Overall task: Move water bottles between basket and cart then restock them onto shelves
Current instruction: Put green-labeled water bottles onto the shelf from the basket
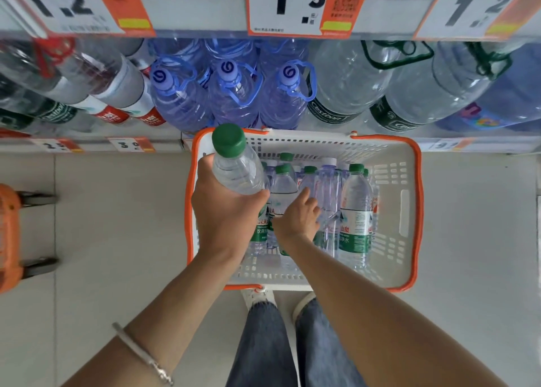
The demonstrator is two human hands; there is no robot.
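A white basket with an orange rim (409, 211) stands on the floor below me, holding several upright water bottles (355, 211) with green or white caps. My left hand (225, 211) grips a green-capped water bottle (234, 164), lifted above the basket's left side. My right hand (297, 215) reaches down among the standing bottles, fingers spread against a clear white-capped bottle (329, 193); I cannot see a closed grip on it.
Shelves ahead hold large water jugs with blue handles (231, 93), clear jugs with green handles (366, 88) and red-labelled bottles at left. Price tags hang from the shelf edges. An orange cart part (8, 237) sits at the left edge. My feet stand just behind the basket.
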